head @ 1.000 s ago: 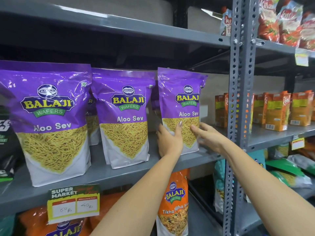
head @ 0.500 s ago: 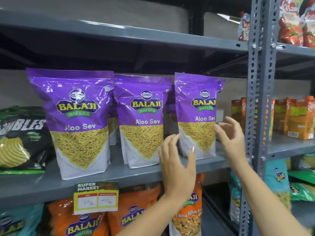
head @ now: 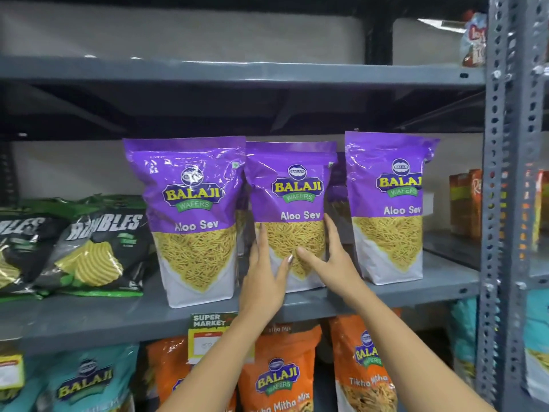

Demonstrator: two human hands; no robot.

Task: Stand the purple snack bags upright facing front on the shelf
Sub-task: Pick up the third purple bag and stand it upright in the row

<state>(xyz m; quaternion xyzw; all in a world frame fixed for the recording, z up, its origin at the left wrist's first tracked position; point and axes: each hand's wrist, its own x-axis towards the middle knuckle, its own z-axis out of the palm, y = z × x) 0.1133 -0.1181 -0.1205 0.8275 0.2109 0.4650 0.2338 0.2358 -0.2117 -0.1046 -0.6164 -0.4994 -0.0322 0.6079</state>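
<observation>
Three purple Aloo Sev snack bags stand upright, fronts facing me, on the grey middle shelf (head: 430,289). The left bag (head: 193,209) and the right bag (head: 389,203) stand free. My left hand (head: 266,269) grips the left lower edge of the middle purple bag (head: 294,197), thumb across its front. My right hand (head: 329,257) grips its right lower edge. More purple bags show partly behind the front row, mostly hidden.
Black and green chip bags (head: 89,245) lie flat at the shelf's left. Orange bags (head: 279,379) and teal bags (head: 83,382) fill the shelf below, with a price tag (head: 211,331) on the shelf edge. A perforated grey upright (head: 502,203) bounds the right side; orange boxes (head: 466,200) stand beyond it.
Both hands left the right purple bag and moved left onto the middle bag, now holding its lower sides. The view has shifted left.
</observation>
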